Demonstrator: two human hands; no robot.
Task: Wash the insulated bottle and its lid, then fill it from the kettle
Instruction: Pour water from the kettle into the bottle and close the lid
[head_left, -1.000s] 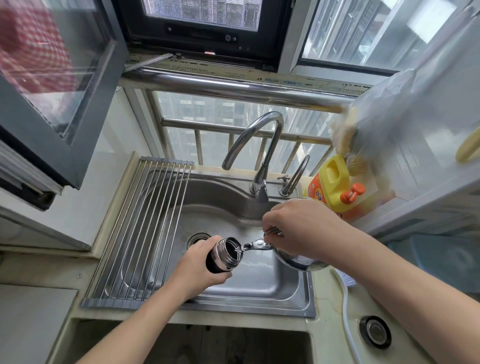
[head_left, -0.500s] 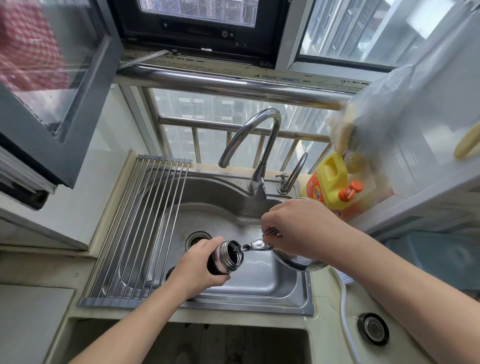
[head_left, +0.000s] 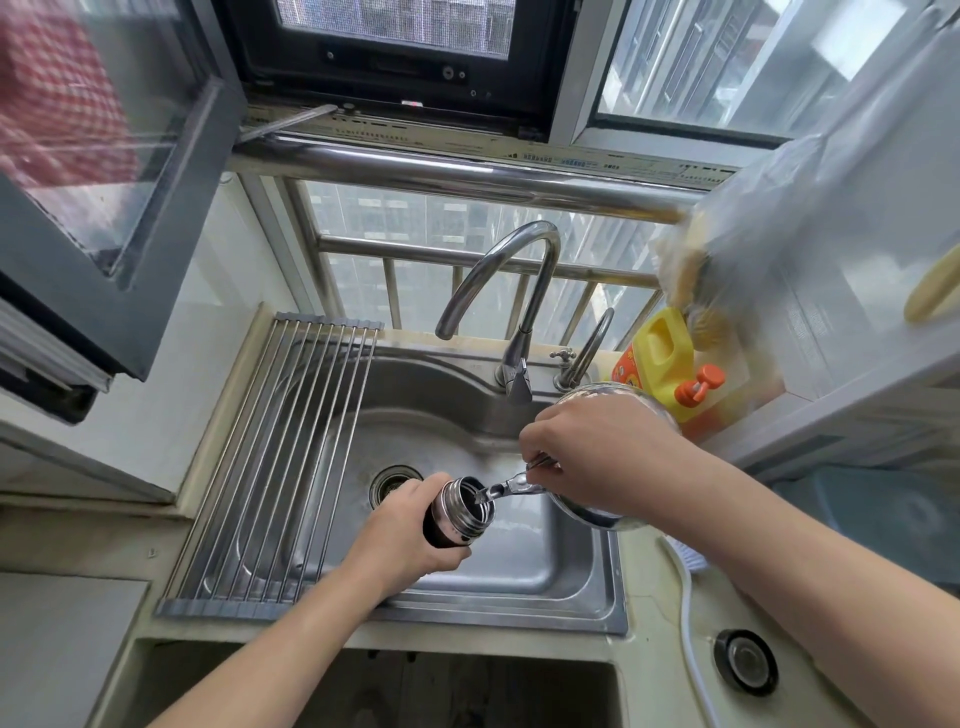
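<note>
My left hand (head_left: 402, 530) grips the dark insulated bottle (head_left: 457, 512) over the steel sink (head_left: 467, 587). The bottle has no lid on and its steel mouth tilts toward the right. My right hand (head_left: 597, 457) holds the steel kettle (head_left: 608, 512) by its handle, tipped to the left. The kettle's spout (head_left: 506, 487) rests at the bottle's mouth. Most of the kettle's body is hidden behind my right hand. The bottle's lid is not visible.
A roll-up drying rack (head_left: 280, 467) covers the sink's left side. The curved faucet (head_left: 498, 291) stands behind, with a yellow detergent bottle (head_left: 662, 358) to its right. A white cord (head_left: 691, 618) and a round fitting (head_left: 745, 661) lie on the counter at right.
Both hands stay nearly still with the kettle spout at the bottle's mouth. The view has shifted slightly.
</note>
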